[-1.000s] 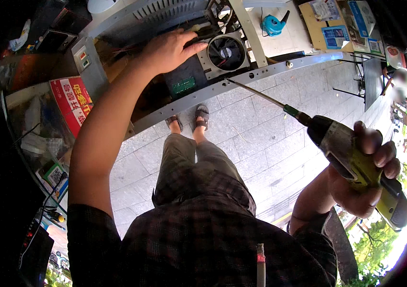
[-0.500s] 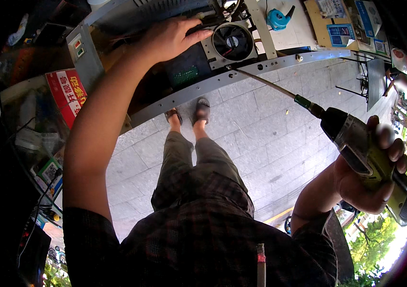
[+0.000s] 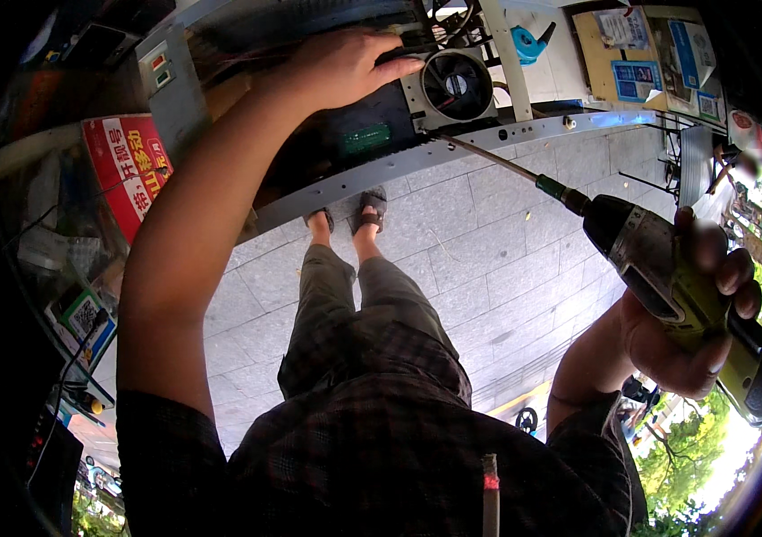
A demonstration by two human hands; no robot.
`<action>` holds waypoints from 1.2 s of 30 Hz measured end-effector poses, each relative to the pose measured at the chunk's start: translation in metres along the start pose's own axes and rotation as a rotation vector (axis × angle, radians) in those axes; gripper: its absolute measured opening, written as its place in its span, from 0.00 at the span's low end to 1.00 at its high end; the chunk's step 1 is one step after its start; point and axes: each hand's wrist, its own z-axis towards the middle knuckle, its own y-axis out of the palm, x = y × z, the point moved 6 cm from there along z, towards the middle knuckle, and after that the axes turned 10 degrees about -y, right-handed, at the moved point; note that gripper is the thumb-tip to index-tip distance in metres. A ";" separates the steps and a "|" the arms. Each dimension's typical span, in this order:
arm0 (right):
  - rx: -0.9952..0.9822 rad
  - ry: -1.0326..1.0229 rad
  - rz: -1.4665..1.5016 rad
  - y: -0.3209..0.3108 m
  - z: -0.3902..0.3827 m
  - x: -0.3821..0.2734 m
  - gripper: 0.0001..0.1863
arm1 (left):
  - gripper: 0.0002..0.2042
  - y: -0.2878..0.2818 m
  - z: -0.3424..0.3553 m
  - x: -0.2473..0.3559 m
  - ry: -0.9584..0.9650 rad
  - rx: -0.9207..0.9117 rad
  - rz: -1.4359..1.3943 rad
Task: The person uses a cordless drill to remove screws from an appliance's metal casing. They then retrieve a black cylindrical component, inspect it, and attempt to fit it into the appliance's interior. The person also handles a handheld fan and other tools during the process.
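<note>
My right hand (image 3: 681, 327) is wrapped around the grip of a green-and-black cordless screwdriver (image 3: 658, 255), held at the right. Its long thin bit reaches left to the perforated metal rail (image 3: 354, 179), and the tip meets the rail just below a black cooling fan (image 3: 457, 83). The fan sits in a light square frame inside an opened metal case. At that frame's left side is my left hand (image 3: 349, 67), its thumb on the frame edge and its forefinger above; the other fingertips are partly hidden. Below the hand, a green circuit board (image 3: 367, 137) shows in the dark case.
A light-blue hand blower (image 3: 527, 45) stands behind the case. Printed cards lie on a board (image 3: 595, 54) at the far right. A red sign (image 3: 126, 166) leans at the left, near a switch panel (image 3: 160, 70). Grey paving (image 3: 488, 233) lies below the rail.
The view has shifted slightly, so the case and fan appear farther right. The bit tip stays by the rail below the fan, and both hands keep their hold.
</note>
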 end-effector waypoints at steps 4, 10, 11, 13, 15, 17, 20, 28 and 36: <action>0.022 -0.003 -0.050 -0.003 -0.002 0.001 0.23 | 0.31 -0.001 -0.001 0.000 -0.033 -0.020 0.039; 0.097 -0.035 -0.078 0.006 -0.001 0.005 0.24 | 0.32 0.004 -0.001 -0.001 -0.049 -0.039 0.057; 0.085 -0.038 -0.084 0.008 0.000 0.005 0.24 | 0.33 0.004 0.000 -0.001 -0.037 -0.033 0.052; 0.049 -0.030 -0.091 0.007 0.002 0.007 0.23 | 0.33 0.006 0.001 -0.005 -0.019 -0.015 0.045; 0.036 -0.019 -0.122 0.007 0.002 0.007 0.22 | 0.33 0.009 0.000 -0.007 -0.038 -0.005 0.040; -0.026 0.005 -0.124 0.011 0.004 0.008 0.22 | 0.34 0.010 0.000 -0.008 -0.040 0.000 0.038; -0.219 0.045 -0.080 0.026 0.016 0.012 0.22 | 0.33 0.005 -0.002 -0.003 -0.026 -0.015 0.032; -0.530 0.119 0.009 0.068 0.040 0.026 0.21 | 0.29 0.002 -0.002 0.003 0.002 -0.029 -0.034; -0.509 0.107 0.014 0.097 0.045 0.033 0.19 | 0.28 0.001 -0.005 0.002 0.011 0.031 -0.020</action>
